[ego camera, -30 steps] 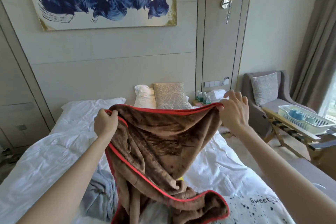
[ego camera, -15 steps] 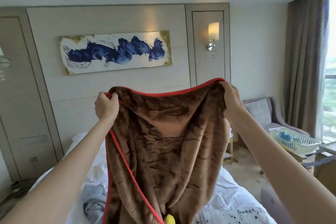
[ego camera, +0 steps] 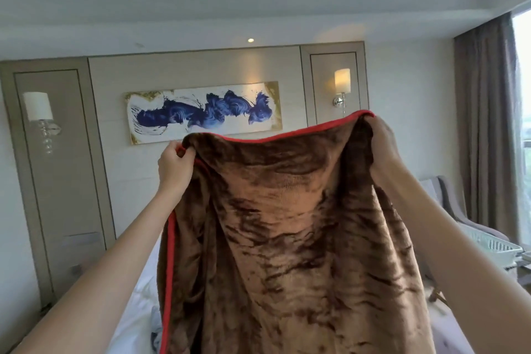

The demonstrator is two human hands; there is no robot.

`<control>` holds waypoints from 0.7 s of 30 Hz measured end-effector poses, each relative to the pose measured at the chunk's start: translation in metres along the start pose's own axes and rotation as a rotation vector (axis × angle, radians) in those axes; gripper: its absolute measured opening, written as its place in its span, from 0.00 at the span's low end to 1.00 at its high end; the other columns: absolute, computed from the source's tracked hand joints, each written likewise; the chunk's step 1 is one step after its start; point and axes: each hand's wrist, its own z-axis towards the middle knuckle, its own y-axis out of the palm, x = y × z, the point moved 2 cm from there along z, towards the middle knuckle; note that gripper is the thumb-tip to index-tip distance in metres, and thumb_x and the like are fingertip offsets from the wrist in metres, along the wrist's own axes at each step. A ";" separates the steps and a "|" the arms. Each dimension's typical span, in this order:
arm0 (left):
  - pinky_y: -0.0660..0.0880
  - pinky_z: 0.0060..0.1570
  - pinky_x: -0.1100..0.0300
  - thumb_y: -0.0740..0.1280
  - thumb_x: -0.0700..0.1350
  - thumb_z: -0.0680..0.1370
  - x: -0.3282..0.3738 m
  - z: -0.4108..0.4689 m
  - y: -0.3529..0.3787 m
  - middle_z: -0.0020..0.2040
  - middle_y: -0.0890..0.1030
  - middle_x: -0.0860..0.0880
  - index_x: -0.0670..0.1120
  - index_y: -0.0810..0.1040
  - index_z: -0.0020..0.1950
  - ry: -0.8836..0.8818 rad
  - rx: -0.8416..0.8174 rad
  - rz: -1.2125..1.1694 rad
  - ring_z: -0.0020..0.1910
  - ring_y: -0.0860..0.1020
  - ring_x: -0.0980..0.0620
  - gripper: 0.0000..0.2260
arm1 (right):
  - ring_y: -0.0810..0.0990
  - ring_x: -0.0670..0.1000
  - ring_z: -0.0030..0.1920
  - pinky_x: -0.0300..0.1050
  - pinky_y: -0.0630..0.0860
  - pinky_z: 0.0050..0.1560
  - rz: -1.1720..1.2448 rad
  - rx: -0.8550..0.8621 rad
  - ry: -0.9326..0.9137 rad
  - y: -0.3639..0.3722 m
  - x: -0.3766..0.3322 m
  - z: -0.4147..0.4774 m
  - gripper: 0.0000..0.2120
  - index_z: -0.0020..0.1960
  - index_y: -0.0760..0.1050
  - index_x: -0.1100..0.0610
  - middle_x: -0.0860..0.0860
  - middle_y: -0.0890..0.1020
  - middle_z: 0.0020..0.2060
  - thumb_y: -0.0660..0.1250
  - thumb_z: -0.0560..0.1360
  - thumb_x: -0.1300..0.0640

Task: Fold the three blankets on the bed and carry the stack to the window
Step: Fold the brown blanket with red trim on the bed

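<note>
A brown fleece blanket [ego camera: 290, 241] with red edging hangs in front of me, held up by its top edge. My left hand [ego camera: 173, 165] grips the top left corner. My right hand [ego camera: 380, 144] grips the top right corner, slightly higher. The cloth drops straight down and fills the lower middle of the view. Behind it, a strip of the white bed [ego camera: 138, 313] shows at the lower left, with a bit of grey-blue fabric [ego camera: 156, 338] lying on it. The other blankets are hidden by the brown one.
A white plastic basket [ego camera: 491, 247] stands on a rack at the right, beside a grey armchair [ego camera: 451, 204]. Brown curtains [ego camera: 485, 123] and the bright window [ego camera: 523, 89] are at the far right. The headboard wall with a blue painting [ego camera: 204, 110] is ahead.
Both hands have lifted the brown blanket off the bed to head height, and it now hangs flat. My view has tilted up toward the wall and ceiling.
</note>
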 end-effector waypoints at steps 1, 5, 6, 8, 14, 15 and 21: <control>0.67 0.38 0.57 0.64 0.44 0.78 -0.012 -0.011 0.002 0.36 0.73 0.51 0.42 0.74 0.46 -0.004 -0.046 0.000 0.39 0.71 0.49 0.05 | 0.79 0.50 0.47 0.41 0.77 0.44 -0.052 -0.019 0.008 -0.005 0.017 -0.003 0.09 0.50 0.77 0.53 0.52 0.81 0.45 0.59 0.81 0.53; 0.64 0.38 0.54 0.64 0.41 0.78 -0.068 -0.061 0.016 0.35 0.69 0.49 0.43 0.70 0.41 -0.083 -0.263 -0.004 0.38 0.68 0.50 0.07 | 0.78 0.54 0.50 0.45 0.75 0.50 -0.473 -0.088 -0.057 -0.039 0.095 -0.016 0.09 0.55 0.76 0.61 0.59 0.81 0.50 0.59 0.81 0.60; 0.63 0.39 0.54 0.65 0.41 0.79 -0.082 -0.075 0.020 0.35 0.69 0.49 0.43 0.69 0.41 -0.110 -0.328 -0.011 0.38 0.67 0.50 0.08 | 0.78 0.55 0.51 0.49 0.74 0.53 -0.655 -0.131 -0.082 -0.048 0.113 -0.020 0.09 0.54 0.78 0.60 0.59 0.82 0.50 0.60 0.81 0.59; 0.64 0.40 0.55 0.65 0.40 0.79 -0.107 -0.104 0.026 0.36 0.70 0.48 0.43 0.70 0.41 -0.149 -0.469 -0.024 0.38 0.69 0.51 0.08 | 0.77 0.56 0.55 0.52 0.73 0.57 -1.041 -0.240 -0.116 -0.066 0.146 -0.029 0.09 0.54 0.81 0.54 0.55 0.82 0.52 0.62 0.79 0.55; 0.72 0.45 0.71 0.67 0.36 0.78 -0.171 -0.186 0.044 0.42 0.81 0.52 0.45 0.79 0.49 -0.238 -0.847 0.016 0.42 0.78 0.60 0.05 | 0.74 0.57 0.59 0.48 0.70 0.49 -1.726 -0.393 -0.165 -0.102 0.230 -0.077 0.10 0.54 0.81 0.56 0.53 0.75 0.58 0.65 0.75 0.58; 0.71 0.45 0.69 0.67 0.35 0.78 -0.180 -0.198 0.048 0.42 0.80 0.50 0.44 0.79 0.48 -0.261 -0.895 0.034 0.42 0.77 0.59 0.05 | 0.77 0.58 0.56 0.47 0.69 0.43 -1.745 -0.377 -0.140 -0.106 0.240 -0.087 0.10 0.53 0.81 0.56 0.53 0.76 0.58 0.64 0.75 0.61; 0.70 0.43 0.64 0.69 0.39 0.77 -0.212 -0.262 0.062 0.38 0.75 0.51 0.45 0.79 0.46 -0.372 -1.350 0.126 0.38 0.74 0.57 0.02 | 0.79 0.60 0.38 0.46 0.66 0.35 -1.856 -0.362 0.052 -0.130 0.281 -0.124 0.07 0.37 0.74 0.58 0.57 0.83 0.40 0.61 0.72 0.66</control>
